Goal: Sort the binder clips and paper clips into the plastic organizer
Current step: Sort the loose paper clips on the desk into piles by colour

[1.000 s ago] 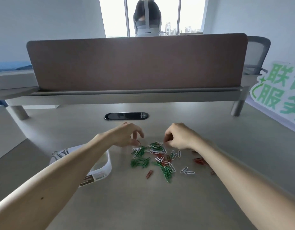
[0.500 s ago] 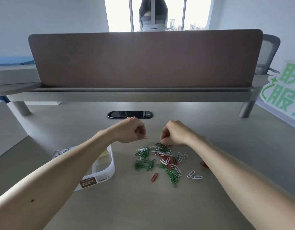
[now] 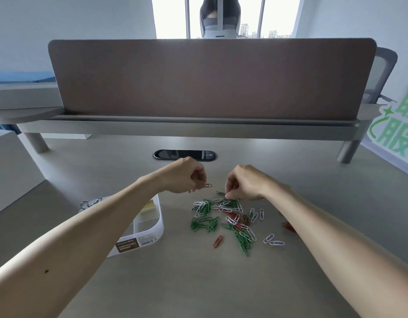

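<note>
On the pale grey desk (image 3: 221,283), just right of the clear plastic organizer (image 3: 150,230), lies a loose scatter of green, white and red wire paper clips (image 3: 223,216). Left hand (image 3: 184,177) pinches one small red paper clip (image 3: 208,185) above the desk. Right hand (image 3: 244,183), fingers closed, nips a green paper clip (image 3: 221,193) at the heap's far edge. Step in hand: picking by colour. Next, likely: carry the red clip left and drop it into a compartment; which one I cannot tell. Metal binder clips (image 3: 90,202) show at the organizer's far end.

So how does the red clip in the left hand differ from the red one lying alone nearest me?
The held red paper clip is pinched off the desk by the left hand, lying level; the lone red paper clip rests flat on the desk, untouched, angled diagonally. Both are red.
</note>
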A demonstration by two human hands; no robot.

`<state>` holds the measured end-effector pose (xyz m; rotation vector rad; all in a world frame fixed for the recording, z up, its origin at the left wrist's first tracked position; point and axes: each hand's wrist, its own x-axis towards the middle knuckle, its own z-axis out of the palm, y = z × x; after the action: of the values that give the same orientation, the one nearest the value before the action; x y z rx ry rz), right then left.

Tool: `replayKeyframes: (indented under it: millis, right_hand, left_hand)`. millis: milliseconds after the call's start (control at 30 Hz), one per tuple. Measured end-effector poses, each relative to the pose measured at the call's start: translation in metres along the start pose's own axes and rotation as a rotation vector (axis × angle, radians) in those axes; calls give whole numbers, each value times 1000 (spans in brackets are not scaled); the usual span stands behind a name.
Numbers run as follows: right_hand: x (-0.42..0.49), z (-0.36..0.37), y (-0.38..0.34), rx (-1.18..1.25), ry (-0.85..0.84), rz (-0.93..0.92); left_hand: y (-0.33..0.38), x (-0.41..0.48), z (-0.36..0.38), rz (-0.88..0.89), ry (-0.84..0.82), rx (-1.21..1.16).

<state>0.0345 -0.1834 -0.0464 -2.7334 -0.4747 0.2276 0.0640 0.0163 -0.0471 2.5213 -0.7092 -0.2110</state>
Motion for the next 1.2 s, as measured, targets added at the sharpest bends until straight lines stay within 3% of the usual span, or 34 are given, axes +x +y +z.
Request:
replayKeyframes:
  millis: [233, 500, 667, 833, 1000, 1100, 1200]
  right_hand:
    - [7, 5, -8, -11, -45, 20]
    - [2, -3, 6, 598, 119, 181]
    - [-25, -15, 16, 755, 103, 172]
    - [-77, -35, 54, 480, 173, 288]
    - [-127, -43, 89, 236, 69, 402]
    - [-126, -35, 86, 54, 187, 328]
    - [-112, -25, 65, 74, 279, 75]
  left_hand:
    - [4, -4, 1, -10, -9, -21]
    - [9, -12, -5, -26, -21, -249]
    - [33, -7, 1, 38, -51, -288]
    - [95, 13, 31, 167, -142, -244]
    - [139, 21, 72, 292, -179, -100]
    - [118, 18, 57, 303, -123, 22]
    - [86, 6, 35, 222, -117, 125]
